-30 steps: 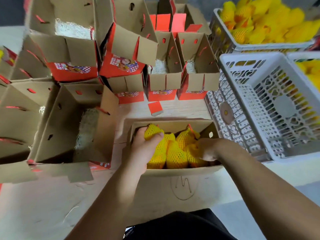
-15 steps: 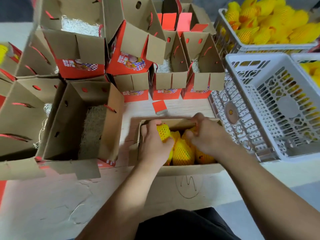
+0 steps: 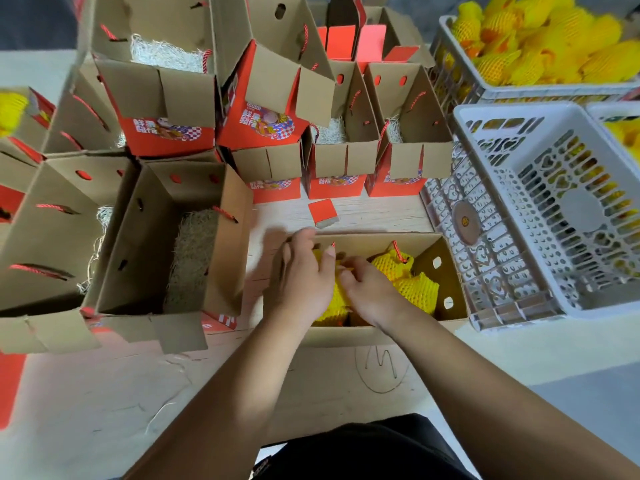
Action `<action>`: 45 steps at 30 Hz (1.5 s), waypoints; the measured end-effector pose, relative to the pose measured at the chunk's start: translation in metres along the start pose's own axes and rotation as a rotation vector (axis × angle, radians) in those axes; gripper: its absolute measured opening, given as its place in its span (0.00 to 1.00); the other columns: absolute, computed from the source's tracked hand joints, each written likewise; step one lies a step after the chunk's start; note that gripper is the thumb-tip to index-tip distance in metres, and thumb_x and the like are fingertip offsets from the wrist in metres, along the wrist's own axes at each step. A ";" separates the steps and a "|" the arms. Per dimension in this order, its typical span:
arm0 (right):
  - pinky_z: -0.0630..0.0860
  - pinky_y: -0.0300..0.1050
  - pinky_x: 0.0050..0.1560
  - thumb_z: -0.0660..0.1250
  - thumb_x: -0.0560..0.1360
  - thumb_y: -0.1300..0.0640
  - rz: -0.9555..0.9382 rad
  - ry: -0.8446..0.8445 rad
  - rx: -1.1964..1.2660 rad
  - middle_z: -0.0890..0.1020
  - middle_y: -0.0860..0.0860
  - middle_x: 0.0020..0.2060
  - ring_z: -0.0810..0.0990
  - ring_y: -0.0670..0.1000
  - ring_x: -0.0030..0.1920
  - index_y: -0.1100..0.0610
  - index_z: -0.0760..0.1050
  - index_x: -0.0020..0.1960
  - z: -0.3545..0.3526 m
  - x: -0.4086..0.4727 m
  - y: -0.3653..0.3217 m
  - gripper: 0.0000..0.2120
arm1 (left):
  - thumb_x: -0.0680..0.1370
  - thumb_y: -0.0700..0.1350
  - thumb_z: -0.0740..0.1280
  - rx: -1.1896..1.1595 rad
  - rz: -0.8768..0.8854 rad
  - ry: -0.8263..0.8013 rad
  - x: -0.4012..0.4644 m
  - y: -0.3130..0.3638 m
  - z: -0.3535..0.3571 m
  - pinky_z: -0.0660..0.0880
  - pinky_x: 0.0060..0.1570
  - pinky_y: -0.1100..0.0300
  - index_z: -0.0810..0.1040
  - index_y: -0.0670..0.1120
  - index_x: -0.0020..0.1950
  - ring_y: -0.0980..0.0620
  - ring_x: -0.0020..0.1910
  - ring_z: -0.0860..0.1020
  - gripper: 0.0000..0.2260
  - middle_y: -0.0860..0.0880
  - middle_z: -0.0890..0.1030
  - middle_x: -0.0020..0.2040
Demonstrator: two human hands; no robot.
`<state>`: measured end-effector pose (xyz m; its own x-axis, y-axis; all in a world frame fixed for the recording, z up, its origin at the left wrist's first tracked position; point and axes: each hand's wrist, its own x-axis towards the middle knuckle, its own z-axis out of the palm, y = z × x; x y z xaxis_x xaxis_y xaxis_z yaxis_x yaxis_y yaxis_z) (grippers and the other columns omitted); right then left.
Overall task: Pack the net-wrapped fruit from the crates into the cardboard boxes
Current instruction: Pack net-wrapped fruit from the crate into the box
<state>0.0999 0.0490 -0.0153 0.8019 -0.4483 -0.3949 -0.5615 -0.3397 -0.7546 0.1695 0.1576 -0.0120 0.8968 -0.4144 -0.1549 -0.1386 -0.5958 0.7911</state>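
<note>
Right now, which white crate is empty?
The near white crate right of the box being packed: only its bare perforated floor shows. The far crate is heaped with yellow net-wrapped fruit.

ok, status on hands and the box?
Both hands in the open cardboard box: left hand and right hand on yellow net-wrapped fruit. Grip unclear. Nothing blocking.

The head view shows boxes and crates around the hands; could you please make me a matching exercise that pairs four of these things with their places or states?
Things:
1. Empty white plastic crate
2. White plastic crate heaped with yellow net-wrapped fruit
3. Small loose red cardboard piece
4. Open brown cardboard box with pale shredded filling

Places or states:
A. Far right corner
B. Left of the hands, no fruit inside
C. Right of the box being packed
D. On the table just beyond that box

Pairs: 1-C, 2-A, 3-D, 4-B
</note>
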 end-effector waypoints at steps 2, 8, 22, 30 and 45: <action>0.74 0.46 0.49 0.61 0.82 0.53 -0.019 0.047 0.047 0.82 0.50 0.44 0.80 0.51 0.44 0.47 0.73 0.62 0.002 -0.001 0.003 0.10 | 0.81 0.43 0.65 -0.044 0.078 0.133 -0.019 0.000 -0.006 0.71 0.56 0.66 0.68 0.53 0.71 0.58 0.58 0.69 0.19 0.53 0.66 0.67; 0.76 0.52 0.48 0.68 0.74 0.56 -0.066 0.041 0.088 0.81 0.55 0.42 0.76 0.51 0.38 0.49 0.71 0.58 0.002 -0.009 0.004 0.14 | 0.78 0.30 0.60 -0.102 0.098 -0.044 -0.044 0.007 -0.004 0.59 0.56 0.81 0.71 0.48 0.71 0.61 0.61 0.68 0.24 0.49 0.71 0.67; 0.75 0.41 0.47 0.68 0.75 0.52 -0.074 -0.021 -0.172 0.83 0.48 0.44 0.81 0.50 0.46 0.49 0.76 0.51 -0.059 -0.006 0.002 0.05 | 0.78 0.44 0.66 0.319 0.082 -0.098 -0.028 0.007 -0.013 0.72 0.59 0.48 0.72 0.51 0.62 0.43 0.61 0.73 0.12 0.48 0.72 0.58; 0.73 0.35 0.48 0.67 0.78 0.62 -0.158 0.186 0.063 0.83 0.41 0.45 0.80 0.39 0.45 0.50 0.79 0.50 -0.123 -0.024 0.049 0.07 | 0.83 0.49 0.63 -0.086 0.290 -0.094 -0.024 0.059 0.048 0.70 0.49 0.71 0.77 0.59 0.52 0.65 0.51 0.78 0.05 0.62 0.81 0.48; 0.78 0.48 0.50 0.65 0.78 0.63 -0.195 0.681 -0.011 0.81 0.52 0.55 0.81 0.55 0.54 0.57 0.76 0.61 -0.492 0.024 0.240 0.12 | 0.84 0.49 0.61 -0.380 0.322 -0.409 0.025 0.364 0.405 0.72 0.42 0.64 0.78 0.56 0.56 0.63 0.44 0.78 0.06 0.57 0.79 0.46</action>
<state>-0.1158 -0.4501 0.0514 0.5841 -0.7948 0.1647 -0.4257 -0.4727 -0.7716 -0.0286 -0.3487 0.0326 0.5918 -0.8055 -0.0286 -0.1487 -0.1439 0.9784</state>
